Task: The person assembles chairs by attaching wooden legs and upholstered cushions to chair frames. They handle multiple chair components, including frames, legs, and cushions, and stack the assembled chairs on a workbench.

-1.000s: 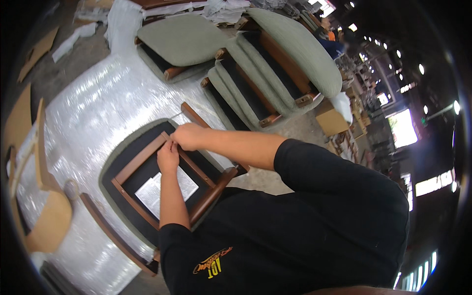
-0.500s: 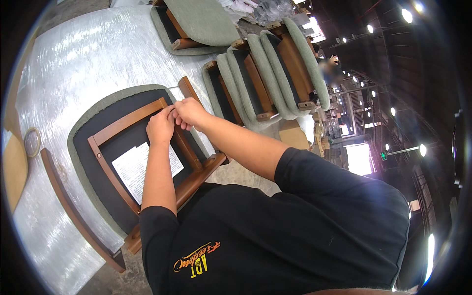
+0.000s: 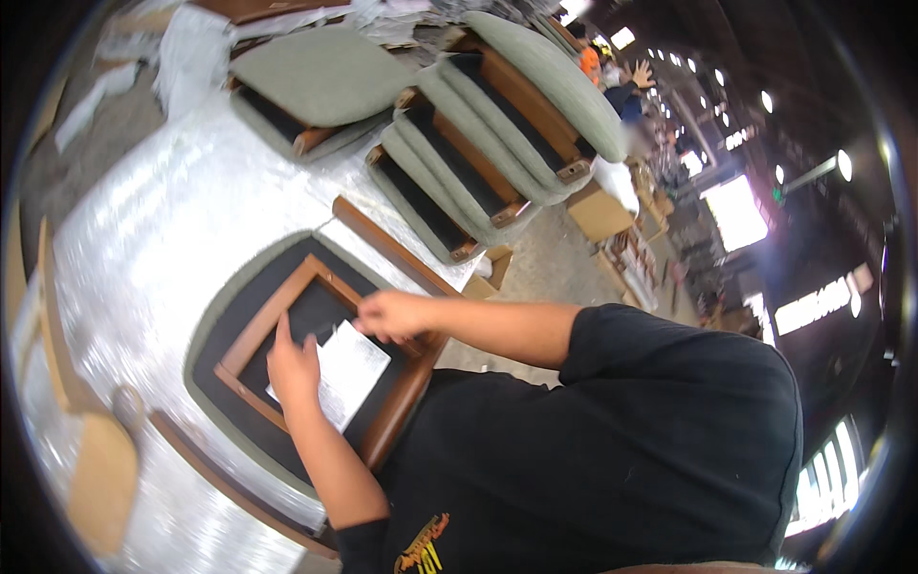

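Observation:
An upholstered chair seat (image 3: 212,383) lies black underside up, its grey-green fabric showing round the edge. On it rests a brown wooden frame (image 3: 271,319). My left hand (image 3: 295,368) is over the frame's left part, index finger stretched out and thumb apart, with nothing visible in it. At the frame's right side, my right hand (image 3: 390,316) has its fingers drawn together; motion blur hides what they hold, if anything. Between the hands lies a printed white sheet (image 3: 356,371) inside the frame, partly covered by my left hand.
Plastic-wrapped surface (image 3: 143,258) lies under the seat. Curved wooden pieces lie beside it: one at lower left (image 3: 229,483), one beyond my right hand (image 3: 392,244). Green seats (image 3: 325,72) are stacked at the back. Right of them stand cardboard boxes (image 3: 598,210). Another person's raised hand (image 3: 641,74) shows far off.
My hands have come apart from their meeting point at the frame's upper corner. The left moved down along the frame, the right toward its right side. The view has shifted.

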{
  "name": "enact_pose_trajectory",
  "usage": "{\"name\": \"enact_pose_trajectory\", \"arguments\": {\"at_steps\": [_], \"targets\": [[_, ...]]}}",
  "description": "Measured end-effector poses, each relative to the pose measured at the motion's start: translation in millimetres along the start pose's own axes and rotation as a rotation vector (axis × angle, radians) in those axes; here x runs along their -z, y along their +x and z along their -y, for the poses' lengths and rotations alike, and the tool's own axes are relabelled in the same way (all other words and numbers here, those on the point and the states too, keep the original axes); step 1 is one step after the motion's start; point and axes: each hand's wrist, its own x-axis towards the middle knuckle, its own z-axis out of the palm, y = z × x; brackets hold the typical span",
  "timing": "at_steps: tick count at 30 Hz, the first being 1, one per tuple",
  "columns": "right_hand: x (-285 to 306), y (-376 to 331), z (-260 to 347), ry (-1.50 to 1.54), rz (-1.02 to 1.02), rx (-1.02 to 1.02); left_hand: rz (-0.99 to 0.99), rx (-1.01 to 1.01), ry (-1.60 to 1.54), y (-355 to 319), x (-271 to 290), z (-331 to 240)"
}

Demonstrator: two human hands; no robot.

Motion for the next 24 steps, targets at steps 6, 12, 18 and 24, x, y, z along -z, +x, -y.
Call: {"name": "enact_pose_trajectory", "arguments": {"at_steps": [6,12,18,24], "targets": [[40.9,-93.4,-183.5,0.534,-0.037,-0.15,-0.033,-0.119,-0.24,17.2,0.8,-55.2],[205.1,-165.0,-312.2,1.653,-1.229,0.173,-0.11,-0.519,-0.406,199.4,-115.6,-200.9],[337.6,-159.2,-295.7,1.644,-1.32,0.413,-0.036,-0.671,-0.436,333.4,-206.7,-335.5],[358.7,-149.0,-291.3,1.578,-1.158,0.77,0.151,-0.471,-0.573,340.3,-211.8,-358.0]]}}
